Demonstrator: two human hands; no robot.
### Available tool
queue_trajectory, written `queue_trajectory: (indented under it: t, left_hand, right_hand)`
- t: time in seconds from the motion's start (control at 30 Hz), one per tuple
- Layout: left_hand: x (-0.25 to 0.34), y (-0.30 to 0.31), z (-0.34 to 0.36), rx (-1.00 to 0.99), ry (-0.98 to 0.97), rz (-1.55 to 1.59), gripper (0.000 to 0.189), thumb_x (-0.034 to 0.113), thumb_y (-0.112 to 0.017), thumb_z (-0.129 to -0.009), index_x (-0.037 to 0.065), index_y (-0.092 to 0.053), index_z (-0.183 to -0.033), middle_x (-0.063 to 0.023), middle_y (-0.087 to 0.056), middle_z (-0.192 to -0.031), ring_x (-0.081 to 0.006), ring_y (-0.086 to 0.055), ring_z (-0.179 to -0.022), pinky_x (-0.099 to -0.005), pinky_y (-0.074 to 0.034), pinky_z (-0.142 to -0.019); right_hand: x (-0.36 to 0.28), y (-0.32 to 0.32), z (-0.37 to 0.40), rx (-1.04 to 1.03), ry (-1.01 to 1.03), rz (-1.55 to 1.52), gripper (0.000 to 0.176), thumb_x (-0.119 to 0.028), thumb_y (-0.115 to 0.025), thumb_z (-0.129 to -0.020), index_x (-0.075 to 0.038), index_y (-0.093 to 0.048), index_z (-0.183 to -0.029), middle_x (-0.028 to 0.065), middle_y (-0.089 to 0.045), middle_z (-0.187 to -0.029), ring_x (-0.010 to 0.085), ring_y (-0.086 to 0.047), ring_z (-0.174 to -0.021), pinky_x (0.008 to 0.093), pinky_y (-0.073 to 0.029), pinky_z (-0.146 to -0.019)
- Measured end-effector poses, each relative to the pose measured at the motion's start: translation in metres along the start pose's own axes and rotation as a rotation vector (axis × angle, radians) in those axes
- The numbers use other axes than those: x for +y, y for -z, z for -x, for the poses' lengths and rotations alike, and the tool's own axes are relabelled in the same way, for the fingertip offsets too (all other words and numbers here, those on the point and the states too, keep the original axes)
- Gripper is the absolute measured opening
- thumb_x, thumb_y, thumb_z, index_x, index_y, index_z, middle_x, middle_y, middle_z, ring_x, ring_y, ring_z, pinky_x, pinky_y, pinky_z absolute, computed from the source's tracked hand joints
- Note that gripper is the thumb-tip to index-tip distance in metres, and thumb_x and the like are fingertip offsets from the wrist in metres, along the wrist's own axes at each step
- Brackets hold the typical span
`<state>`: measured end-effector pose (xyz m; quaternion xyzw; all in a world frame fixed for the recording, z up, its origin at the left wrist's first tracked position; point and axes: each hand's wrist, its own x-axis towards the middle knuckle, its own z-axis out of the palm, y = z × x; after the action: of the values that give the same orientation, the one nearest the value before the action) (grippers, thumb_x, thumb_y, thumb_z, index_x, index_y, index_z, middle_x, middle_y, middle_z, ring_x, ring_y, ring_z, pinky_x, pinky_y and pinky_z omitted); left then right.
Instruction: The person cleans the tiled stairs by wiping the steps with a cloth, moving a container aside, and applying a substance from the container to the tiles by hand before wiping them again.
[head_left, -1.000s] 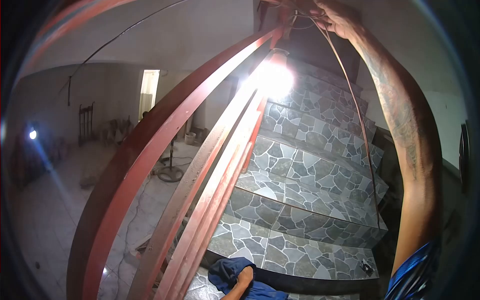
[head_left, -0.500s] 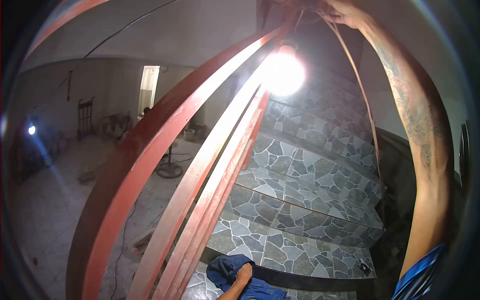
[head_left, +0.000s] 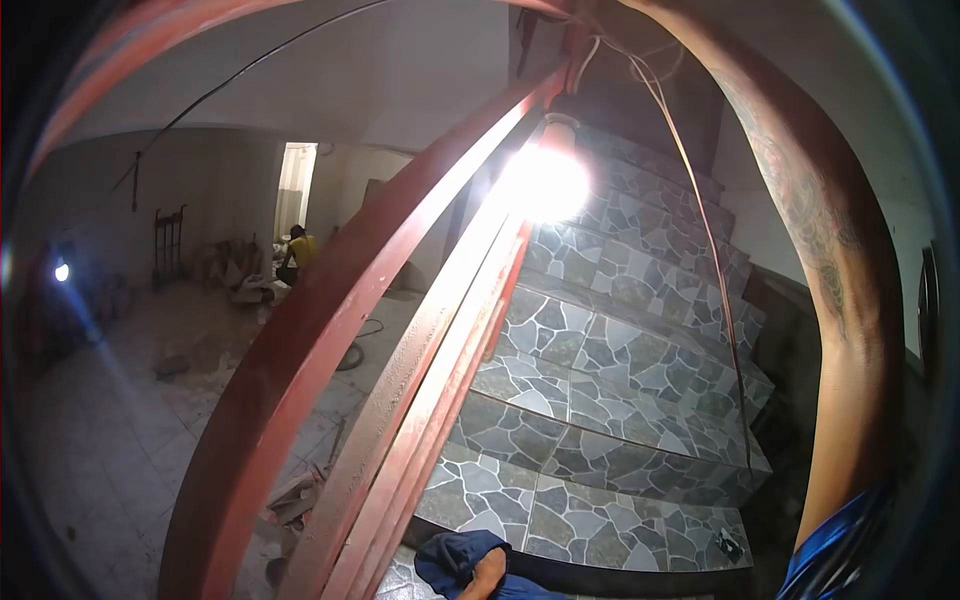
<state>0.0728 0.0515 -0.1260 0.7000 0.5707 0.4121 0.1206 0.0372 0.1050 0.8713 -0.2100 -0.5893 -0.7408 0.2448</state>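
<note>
At the bottom edge my left hand (head_left: 486,574) is closed on a dark blue cloth (head_left: 447,560), above the stone-patterned steps. My right arm rises along the right side to the top edge, where the hand is out of sight. Near the top centre a lit bulb (head_left: 550,183) glares beside red metal beams (head_left: 330,317). A thin cable (head_left: 697,190) hangs from the top, left of my right arm.
Stone-patterned stairs (head_left: 575,448) climb behind the bulb. Beyond the beams, a person in a yellow top (head_left: 304,250) crouches near a bright doorway. A hand truck (head_left: 169,246) stands by the far wall. Another light (head_left: 62,271) shines at far left.
My right hand, seen at the top by the cable before, has left the view. The bulb and beams have shifted in the picture, and the person in yellow now shows.
</note>
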Motion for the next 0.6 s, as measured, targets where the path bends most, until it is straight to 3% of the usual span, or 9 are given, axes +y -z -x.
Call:
queue_trajectory:
  t: [0.03, 0.13, 0.23, 0.33, 0.43, 0.6]
  left_hand:
    - [0.000, 0.000, 0.000, -0.001, 0.000, -0.001, 0.017, 0.014, -0.052, -0.086, 0.005, -0.063, -0.077, -0.0181, -0.064, -0.072, -0.0391, -0.063, -0.068, -0.0510, -0.050, -0.063]
    - [-0.003, 0.002, 0.000, -0.001, -0.007, -0.009, 0.017, 0.014, -0.052, -0.086, 0.005, -0.064, -0.078, -0.0183, -0.064, -0.073, -0.0394, -0.063, -0.068, -0.0511, -0.050, -0.064]
    - [-0.008, 0.004, 0.002, 0.000, -0.016, -0.015, 0.017, 0.014, -0.052, -0.086, 0.005, -0.064, -0.078, -0.0185, -0.064, -0.073, -0.0396, -0.064, -0.069, -0.0512, -0.050, -0.064]
    - [-0.015, 0.005, 0.005, 0.012, -0.016, -0.023, 0.017, 0.014, -0.052, -0.087, 0.005, -0.064, -0.079, -0.0187, -0.064, -0.074, -0.0398, -0.064, -0.069, -0.0512, -0.051, -0.064]
    - [-0.016, 0.006, 0.007, 0.014, -0.016, -0.030, 0.017, 0.014, -0.051, -0.087, 0.004, -0.064, -0.080, -0.0189, -0.065, -0.074, -0.0401, -0.064, -0.070, -0.0513, -0.051, -0.065]
    - [-0.016, 0.006, 0.007, 0.009, -0.019, -0.033, 0.018, 0.014, -0.051, -0.088, 0.004, -0.064, -0.081, -0.0193, -0.065, -0.075, -0.0405, -0.064, -0.071, -0.0515, -0.051, -0.066]
  right_hand:
    - [-0.007, 0.005, -0.001, 0.077, -0.067, -0.050, 0.025, -0.025, -0.065, -0.081, -0.003, -0.069, -0.093, 0.0212, -0.068, -0.091, 0.0401, -0.066, -0.087, 0.0507, -0.052, -0.081]
    - [0.016, -0.037, 0.017, -0.121, -0.535, -1.188, 0.037, -0.036, -0.061, -0.095, -0.003, -0.065, -0.112, 0.0205, -0.068, -0.098, 0.0403, -0.066, -0.088, 0.0535, -0.052, -0.085]
    - [0.040, -0.075, 0.007, -0.433, -0.796, -1.428, 0.048, -0.042, -0.055, -0.100, -0.002, -0.056, -0.126, 0.0206, -0.065, -0.107, 0.0401, -0.065, -0.095, 0.0571, -0.051, -0.091]
    - [0.015, -0.062, -0.003, -0.516, -1.150, -1.266, 0.046, -0.036, -0.057, -0.100, 0.001, -0.054, -0.127, 0.0209, -0.061, -0.108, 0.0380, -0.064, -0.096, 0.0566, -0.053, -0.090]
    - [-0.039, -0.008, 0.011, -0.334, -1.104, -1.354, 0.044, -0.033, -0.056, -0.101, 0.004, -0.052, -0.125, 0.0207, -0.059, -0.109, 0.0356, -0.063, -0.095, 0.0526, -0.055, -0.088]
    - [-0.017, -0.039, 0.015, -0.356, -0.991, -1.405, 0.034, -0.028, -0.053, -0.102, 0.002, -0.057, -0.118, 0.0167, -0.062, -0.102, 0.0303, -0.064, -0.089, 0.0512, -0.056, -0.082]
